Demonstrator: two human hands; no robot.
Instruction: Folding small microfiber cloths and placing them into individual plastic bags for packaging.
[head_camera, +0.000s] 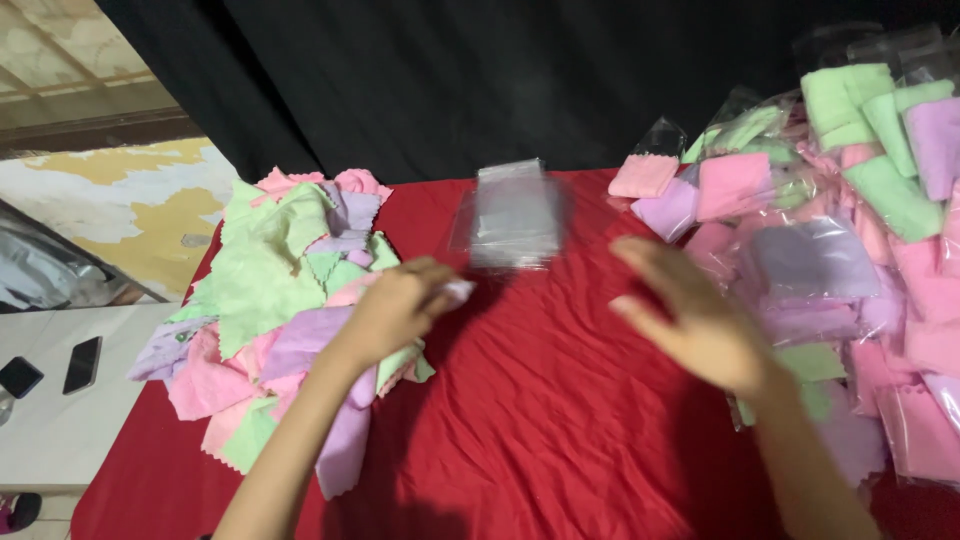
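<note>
My left hand (395, 308) rests on the right edge of a loose heap of small cloths (275, 290) in green, pink and lilac, its fingers pinching a pale lilac cloth (455, 291). My right hand (690, 315) hovers blurred over the red tablecloth (540, 400), fingers apart and holding nothing, just left of a pile of bagged folded cloths (850, 250). A stack of clear plastic bags (515, 215) lies between the two piles at the back of the table.
A black curtain (500, 70) hangs behind the table. To the left stands a white surface (60, 410) with two dark phones on it. The heap of bagged cloths reaches the table's right edge.
</note>
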